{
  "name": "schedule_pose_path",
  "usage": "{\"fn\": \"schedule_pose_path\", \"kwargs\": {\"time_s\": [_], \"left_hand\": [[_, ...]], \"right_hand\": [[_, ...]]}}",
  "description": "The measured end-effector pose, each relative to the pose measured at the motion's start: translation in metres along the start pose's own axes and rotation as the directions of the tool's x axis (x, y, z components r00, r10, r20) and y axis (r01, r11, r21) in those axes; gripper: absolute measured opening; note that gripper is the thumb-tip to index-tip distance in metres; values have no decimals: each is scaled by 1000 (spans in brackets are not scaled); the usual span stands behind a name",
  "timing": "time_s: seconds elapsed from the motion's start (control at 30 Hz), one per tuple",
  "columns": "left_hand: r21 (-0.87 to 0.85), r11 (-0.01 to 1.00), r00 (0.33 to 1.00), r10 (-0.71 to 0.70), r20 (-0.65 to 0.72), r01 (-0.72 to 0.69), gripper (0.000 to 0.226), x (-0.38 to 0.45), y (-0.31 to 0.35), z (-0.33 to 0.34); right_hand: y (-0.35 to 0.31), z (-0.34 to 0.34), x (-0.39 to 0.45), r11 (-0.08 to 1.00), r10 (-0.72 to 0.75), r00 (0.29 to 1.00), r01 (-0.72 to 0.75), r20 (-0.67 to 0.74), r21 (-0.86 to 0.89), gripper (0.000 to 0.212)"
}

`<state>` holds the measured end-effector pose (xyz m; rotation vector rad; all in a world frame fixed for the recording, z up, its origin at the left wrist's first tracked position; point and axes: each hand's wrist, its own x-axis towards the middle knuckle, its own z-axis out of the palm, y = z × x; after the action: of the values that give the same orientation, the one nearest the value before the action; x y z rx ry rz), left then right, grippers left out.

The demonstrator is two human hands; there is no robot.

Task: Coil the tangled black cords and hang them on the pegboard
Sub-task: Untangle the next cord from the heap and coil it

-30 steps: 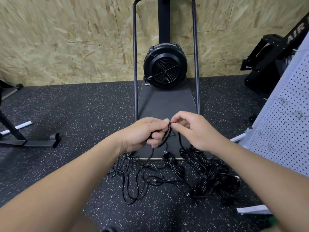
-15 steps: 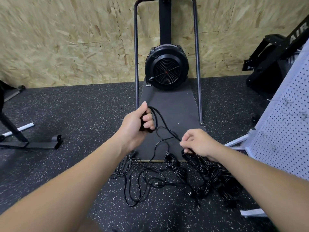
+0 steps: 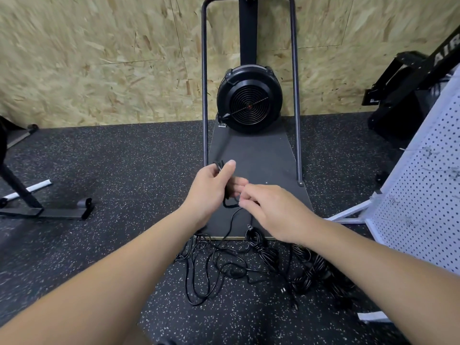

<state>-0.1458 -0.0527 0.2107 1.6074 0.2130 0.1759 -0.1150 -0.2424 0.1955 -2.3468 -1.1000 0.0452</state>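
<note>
Speckled black rubber floor [image 3: 104,165], chipboard wall [image 3: 99,58] behind. Fan machine [image 3: 249,102] on dark platform [image 3: 251,155] against wall. White pegboard [image 3: 423,195] leaning at right. Tangled black cords [image 3: 261,265] heaped on floor at platform's near edge. Left hand [image 3: 211,190] grips small coil of cord, raised over platform. Right hand [image 3: 271,210] just beside it, fingers pinching same cord.

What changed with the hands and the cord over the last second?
The right hand dropped toward the pile half a second ago, then came back up to the left hand, bringing another length of the black cord. The left hand rose slightly and keeps gripping the growing coil. The tangled cords on the floor and the pegboard stayed where they were.
</note>
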Motion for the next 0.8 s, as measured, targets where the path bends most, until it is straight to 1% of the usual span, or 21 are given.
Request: {"fn": "schedule_pose_path", "kwargs": {"time_s": [0.1, 0.17, 0.23, 0.33, 0.37, 0.43, 0.5, 0.57, 0.63, 0.7, 0.8], "left_hand": [[174, 984, 999, 31, 30, -36, 38, -4, -1, 2], [272, 959, 994, 60, 88, -82, 47, -5, -1, 4], [306, 946, 986, 62, 158, -108, 49, -6, 0, 8], [330, 935, 961, 35, 275, -128, 42, -10, 1, 14], [325, 938, 949, 10, 316, -118, 41, -12, 2, 16], [301, 949, 921, -34, 388, -92, 40, -13, 2, 19], [238, 968, 889, -42, 455, -77, 42, -14, 3, 21], [135, 991, 855, -59, 516, -14, 43, -16, 4, 25], [77, 996, 829, -76, 554, 40, 42, -18, 3, 27], [61, 998, 826, -40, 562, 7, 35, -18, 0, 30], [58, 998, 868, -16, 496, -15, 34, -16, -3, 31]], "right_hand": [[-4, -11, -5, 992, -54, 995, 63, -88, 107, 14], [-4, -21, -6, 974, -31, 994, 54, -104, 220, 10], [-1, -34, -7, 931, 27, 998, -4, -57, 366, 8], [13, -54, -7, 833, 42, 997, -71, 65, 548, 21], [19, -60, -8, 813, 50, 997, -80, 67, 577, 22], [30, -68, -10, 800, 89, 996, -66, -9, 596, 18], [38, -71, -11, 799, 130, 987, -47, -96, 600, 16], [43, -70, -10, 809, 166, 971, -34, -172, 586, 19], [47, -69, -9, 828, 184, 958, -32, -217, 560, 19], [52, -66, -8, 834, 192, 955, -38, -225, 551, 18], [60, -57, -7, 829, 236, 946, -76, -224, 554, 12]]}}
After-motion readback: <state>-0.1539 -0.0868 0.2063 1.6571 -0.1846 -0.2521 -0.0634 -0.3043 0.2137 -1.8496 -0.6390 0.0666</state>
